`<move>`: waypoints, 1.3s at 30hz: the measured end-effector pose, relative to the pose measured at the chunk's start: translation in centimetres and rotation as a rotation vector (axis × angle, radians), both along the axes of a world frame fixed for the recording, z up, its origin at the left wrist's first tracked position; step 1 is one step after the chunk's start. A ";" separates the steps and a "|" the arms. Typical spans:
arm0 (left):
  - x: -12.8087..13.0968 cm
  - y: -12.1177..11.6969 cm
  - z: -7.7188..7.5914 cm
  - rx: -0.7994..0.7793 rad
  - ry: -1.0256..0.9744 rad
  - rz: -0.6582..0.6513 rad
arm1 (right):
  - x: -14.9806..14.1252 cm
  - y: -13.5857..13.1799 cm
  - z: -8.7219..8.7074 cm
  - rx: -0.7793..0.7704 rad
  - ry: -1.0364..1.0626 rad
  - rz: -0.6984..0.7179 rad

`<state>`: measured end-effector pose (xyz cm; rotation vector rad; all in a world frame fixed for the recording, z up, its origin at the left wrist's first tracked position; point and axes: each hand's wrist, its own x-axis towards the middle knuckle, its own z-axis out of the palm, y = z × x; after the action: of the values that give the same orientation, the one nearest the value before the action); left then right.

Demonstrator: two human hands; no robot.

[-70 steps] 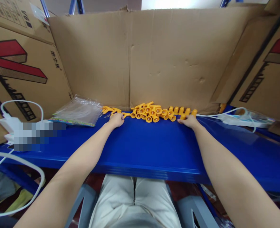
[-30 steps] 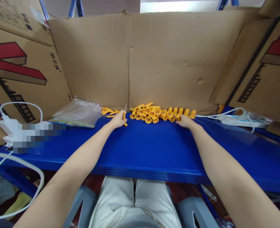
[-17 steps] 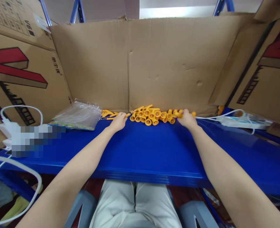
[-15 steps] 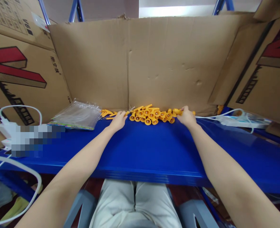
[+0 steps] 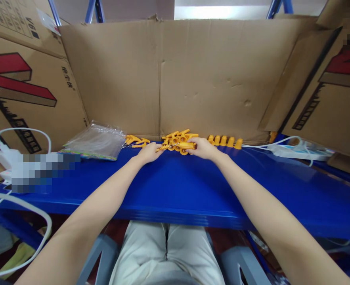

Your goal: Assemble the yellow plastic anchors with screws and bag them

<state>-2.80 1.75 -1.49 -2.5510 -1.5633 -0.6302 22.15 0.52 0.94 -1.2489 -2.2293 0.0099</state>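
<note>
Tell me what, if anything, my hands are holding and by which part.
Your left hand holds a slim yellow twisted plastic stick by its left end; your right hand holds a yellow tubular plastic piece by its right end.

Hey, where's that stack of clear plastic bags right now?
In the head view, the clear plastic bags lie on the blue tabletop's left side, beside the yellow plastic pieces near the bare left hand.
</note>
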 end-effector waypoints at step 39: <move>1.1 -1.2 0.3 -0.101 -0.076 0.125 | -2.4 -0.8 -1.4 0.011 -0.254 0.104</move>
<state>-1.66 0.60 -1.17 -2.5009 -1.8078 -0.6571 19.70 -0.24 -0.48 -1.1825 -2.5055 -0.1275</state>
